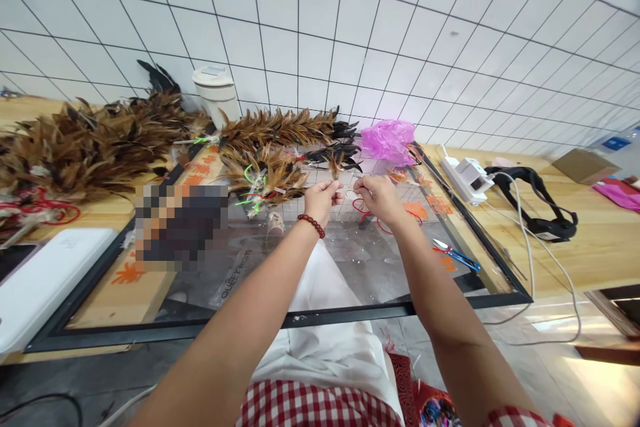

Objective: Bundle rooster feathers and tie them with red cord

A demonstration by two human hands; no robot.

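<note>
My left hand (324,200), with a dark red bead bracelet (311,225) at its wrist, pinches the base of a small brown feather tuft (336,164) that points up and away from me. Close by on the right, my right hand (379,197) has its thumb and fingers closed on a thin pale thread (351,194) that spans the small gap between the hands. Beyond the left hand lies a bundle of brown feathers (270,173) with green and red ties. A red cord (383,223) curls on the glass beneath the right hand.
A black-framed glass panel (350,313) covers the tabletop before me. Long feather strips (280,128) and a larger feather pile (85,147) lie at back and left. Blue-handled snips (459,255), a pink plastic bag (389,140), a white cup (216,95) and a power strip (461,177) surround the work.
</note>
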